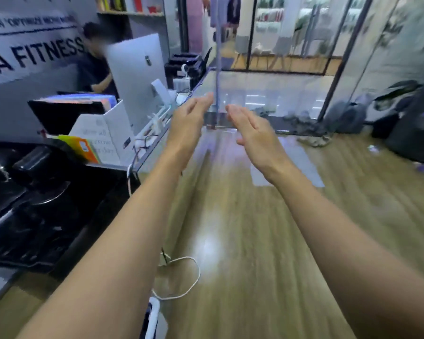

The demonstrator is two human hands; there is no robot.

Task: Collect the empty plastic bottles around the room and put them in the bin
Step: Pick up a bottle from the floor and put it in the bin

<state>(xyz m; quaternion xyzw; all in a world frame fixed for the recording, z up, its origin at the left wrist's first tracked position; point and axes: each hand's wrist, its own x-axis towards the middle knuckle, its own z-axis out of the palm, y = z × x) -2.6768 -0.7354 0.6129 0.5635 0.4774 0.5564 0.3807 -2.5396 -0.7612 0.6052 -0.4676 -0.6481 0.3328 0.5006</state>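
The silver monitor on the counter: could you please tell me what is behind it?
A seated person in a dark top shows past the silver monitor; their lower body is covered.

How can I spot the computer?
Find the sign on the wall that reads FITNESS. Just right of it, past a seated person, stands the computer. It is the one big silver slab, seen from behind; the screen beside it is black.

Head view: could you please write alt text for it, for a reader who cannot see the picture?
Two bare arms reach forward, the left hand and right hand open and empty above a wooden floor. A desk with a monitor stands to the left, glass doors ahead; the picture is blurred.
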